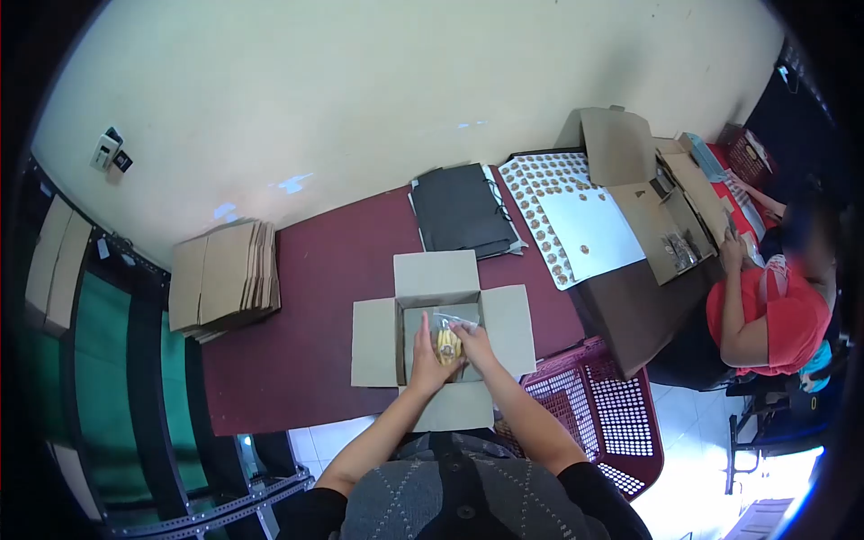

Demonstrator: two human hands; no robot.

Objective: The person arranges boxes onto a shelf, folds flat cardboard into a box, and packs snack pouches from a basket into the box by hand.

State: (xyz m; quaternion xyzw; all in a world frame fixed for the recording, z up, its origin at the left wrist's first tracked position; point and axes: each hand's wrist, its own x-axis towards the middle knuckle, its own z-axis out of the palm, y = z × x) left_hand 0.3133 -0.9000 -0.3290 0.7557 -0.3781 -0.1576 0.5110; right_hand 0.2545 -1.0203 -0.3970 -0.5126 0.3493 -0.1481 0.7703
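Straight in front of me an open cardboard box (439,275) stands on the dark red table, its flaps folded outward. Over its opening I hold a clear plastic bag (447,344) with yellow pieces inside; their exact kind is too small to make out. My left hand (429,358) supports the bag from the left, fingers stretched along its side and thumb towards its lower end. On the other side my right hand (473,347) grips the bag, fingers bent against it. The hands and bag hide part of the box's inside.
Folded cardboard boxes (225,277) stand stacked at the table's left. Black folders (461,211) lie behind the box. Farther right is a white sheet (585,225) with rows of small brown pieces. A red plastic basket (621,409) sits below right. A co-worker (765,315) sits at right.
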